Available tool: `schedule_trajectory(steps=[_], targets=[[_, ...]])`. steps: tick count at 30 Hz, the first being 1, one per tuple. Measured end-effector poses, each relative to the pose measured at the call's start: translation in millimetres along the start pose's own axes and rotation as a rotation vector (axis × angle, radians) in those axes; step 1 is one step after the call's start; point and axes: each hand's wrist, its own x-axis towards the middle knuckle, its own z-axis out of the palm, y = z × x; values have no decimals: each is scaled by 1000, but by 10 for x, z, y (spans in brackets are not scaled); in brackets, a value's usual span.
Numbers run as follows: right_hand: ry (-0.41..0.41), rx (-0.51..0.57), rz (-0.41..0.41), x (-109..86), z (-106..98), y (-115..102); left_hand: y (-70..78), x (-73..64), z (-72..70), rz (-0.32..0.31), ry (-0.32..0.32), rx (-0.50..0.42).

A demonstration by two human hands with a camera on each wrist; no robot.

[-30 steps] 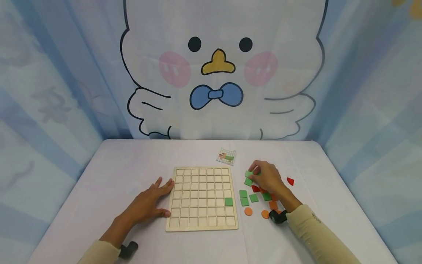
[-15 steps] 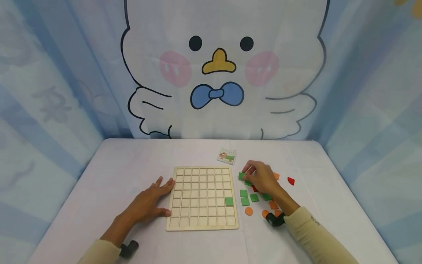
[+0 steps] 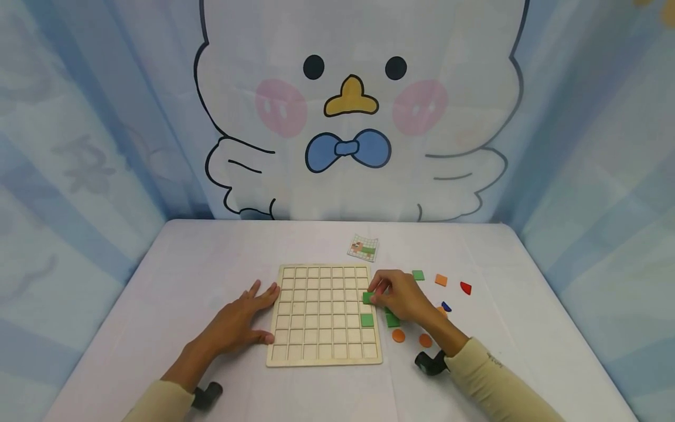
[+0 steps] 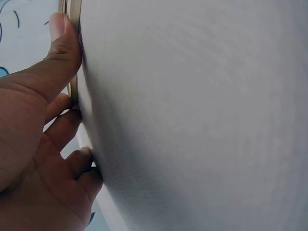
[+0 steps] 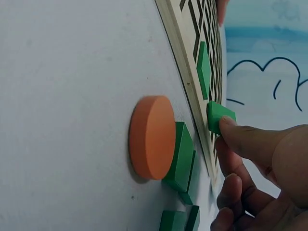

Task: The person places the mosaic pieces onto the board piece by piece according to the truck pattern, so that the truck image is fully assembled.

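Her right hand [image 3: 402, 297] pinches a green square tile [image 3: 367, 298] over the wooden grid board [image 3: 323, 346]. The left hand [image 3: 239, 322] lies flat with fingers straight, steadying the board's edge

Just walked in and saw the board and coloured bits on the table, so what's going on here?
A person sits at a white table with a wooden grid board. The right hand pinches a green square tile at the board's right edge, two cells above another green tile already seated in the grid. The left hand rests flat against the board's left edge. Loose green, orange, red and blue pieces lie to the right, and a small pattern card lies behind the board.
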Motion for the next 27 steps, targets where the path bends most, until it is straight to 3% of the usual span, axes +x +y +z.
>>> schedule_trajectory(steps=[12,27], targets=[[-87,-7,-21,-42,55,-76,0,-1,8,13,4,0],[-90,-11,24,-46,84,-82,-5,12,23,12,7,-5]])
